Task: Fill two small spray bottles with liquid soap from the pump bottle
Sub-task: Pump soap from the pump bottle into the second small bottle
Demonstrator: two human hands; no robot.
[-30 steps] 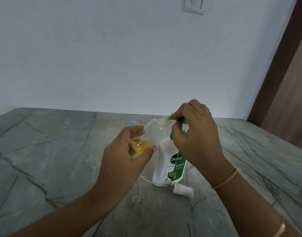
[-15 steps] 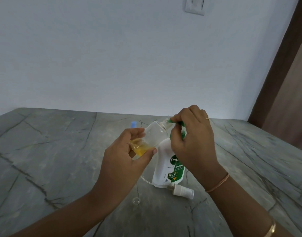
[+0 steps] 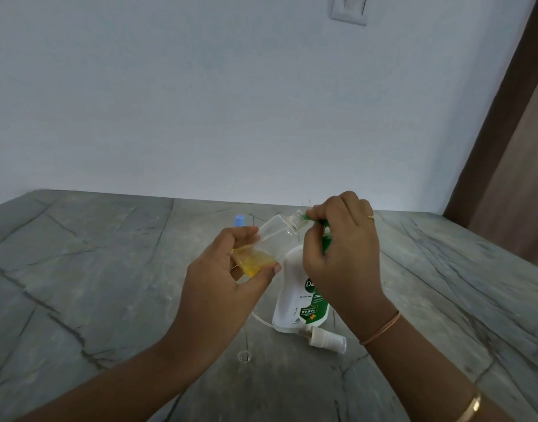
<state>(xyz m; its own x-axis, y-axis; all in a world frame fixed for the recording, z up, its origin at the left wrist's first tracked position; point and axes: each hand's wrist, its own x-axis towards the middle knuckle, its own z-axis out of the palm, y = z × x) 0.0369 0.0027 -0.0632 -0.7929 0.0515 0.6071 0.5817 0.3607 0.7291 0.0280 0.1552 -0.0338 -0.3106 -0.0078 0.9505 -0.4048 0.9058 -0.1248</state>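
Spray bottle (image 3: 274, 236) (yellow soap at its base) is gripped tilted by the left hand (image 3: 219, 287), its neck at the green pump nozzle (image 3: 313, 216) that the right hand (image 3: 344, 260) pinches atop the pump bottle (image 3: 292, 287).

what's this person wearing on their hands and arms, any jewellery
No sleeves show on either forearm. The right hand has a thin gold ring; a slim pinkish band circles its wrist and a gold bangle sits further up. The left hand wears nothing visible.

A grey, dark-veined stone countertop (image 3: 79, 269) runs back to a plain white wall (image 3: 200, 102) bearing a white switch plate (image 3: 349, 9), with a brown door frame (image 3: 502, 117) at the right.
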